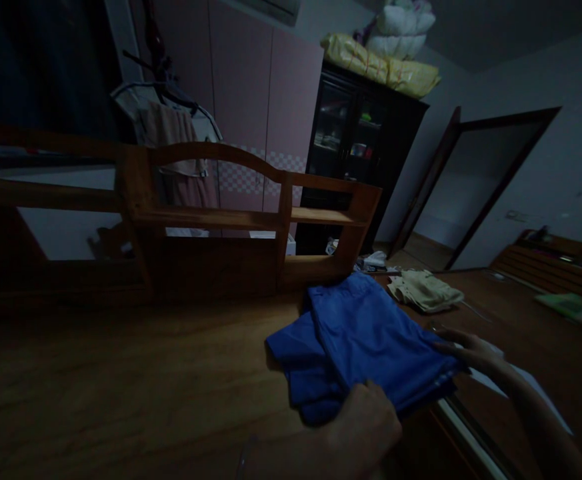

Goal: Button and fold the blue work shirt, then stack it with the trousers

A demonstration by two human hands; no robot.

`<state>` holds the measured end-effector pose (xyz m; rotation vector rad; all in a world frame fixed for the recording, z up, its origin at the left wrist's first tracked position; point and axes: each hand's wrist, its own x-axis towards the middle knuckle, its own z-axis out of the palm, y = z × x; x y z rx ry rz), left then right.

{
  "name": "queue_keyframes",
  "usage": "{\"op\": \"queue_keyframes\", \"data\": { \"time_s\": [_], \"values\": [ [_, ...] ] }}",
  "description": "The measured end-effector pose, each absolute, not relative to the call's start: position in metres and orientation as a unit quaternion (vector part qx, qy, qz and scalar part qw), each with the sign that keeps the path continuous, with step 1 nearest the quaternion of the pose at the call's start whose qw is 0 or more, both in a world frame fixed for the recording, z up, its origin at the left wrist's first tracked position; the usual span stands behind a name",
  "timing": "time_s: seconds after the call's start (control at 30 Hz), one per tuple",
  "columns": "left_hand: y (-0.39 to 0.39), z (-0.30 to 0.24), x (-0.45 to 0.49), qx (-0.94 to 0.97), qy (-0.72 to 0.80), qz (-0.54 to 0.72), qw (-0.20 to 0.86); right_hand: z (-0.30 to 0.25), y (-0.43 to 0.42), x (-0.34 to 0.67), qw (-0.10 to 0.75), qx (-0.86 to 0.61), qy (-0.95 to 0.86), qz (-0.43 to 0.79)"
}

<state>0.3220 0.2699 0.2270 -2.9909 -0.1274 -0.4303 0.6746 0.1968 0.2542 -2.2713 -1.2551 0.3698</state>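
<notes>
Folded blue shorts (371, 333) lie partly on the wooden tabletop, with their right end reaching over its edge. Light stripes show near the lower right hem. My left hand (363, 423) is closed in a fist at the near edge of the shorts, gripping the cloth there. At the right end, my right hand (473, 350) rests its outstretched fingers on the edge of the fabric, and gaps show between them. Its palm side is hidden.
A wooden shelf rack (211, 217) stands along the tabletop's far side. A folded beige garment (423, 290) lies beyond the shorts, and white paper (541, 393) is under my right arm. Behind are a pink wardrobe (241, 87), a dark cabinet (365, 133) and hanging clothes (171, 127).
</notes>
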Motion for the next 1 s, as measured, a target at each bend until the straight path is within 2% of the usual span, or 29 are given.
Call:
{"op": "queue_keyframes", "data": {
  "time_s": [0.1,0.2,0.3,0.4,0.53,0.67,0.77,0.83,0.93,1.0],
  "values": [
    [0.258,0.213,0.321,-0.996,0.000,-0.087,0.015,0.254,0.187,0.669,0.155,-0.814,-0.524,0.196],
    [0.270,0.212,0.324,-0.992,-0.040,-0.103,-0.056,0.251,0.187,0.667,0.092,-0.830,-0.539,0.115],
    [0.308,0.225,0.331,-0.965,-0.104,-0.207,-0.124,0.252,0.208,0.660,0.103,-0.827,-0.552,0.028],
    [0.366,0.227,0.338,-0.948,-0.128,-0.268,-0.117,0.252,0.249,0.647,0.106,-0.790,-0.604,-0.018],
    [0.426,0.192,0.331,-0.954,-0.177,-0.214,-0.108,0.233,0.317,0.643,0.089,-0.755,-0.648,-0.049],
    [0.440,0.159,0.305,-0.962,-0.179,-0.183,-0.095,0.208,0.383,0.660,0.058,-0.777,-0.626,-0.014],
    [0.429,0.157,0.284,-0.965,-0.185,-0.184,-0.036,0.198,0.425,0.667,0.067,-0.795,-0.603,-0.021],
    [0.414,0.164,0.270,-0.962,-0.187,-0.194,0.050,0.192,0.444,0.666,0.077,-0.801,-0.593,-0.032],
    [0.379,0.178,0.249,-0.953,-0.054,-0.178,0.239,0.178,0.456,0.659,0.092,-0.823,-0.559,-0.034],
    [0.350,0.185,0.232,-0.942,0.005,-0.139,0.304,0.166,0.456,0.655,0.111,-0.835,-0.535,-0.057]
  ]
}}
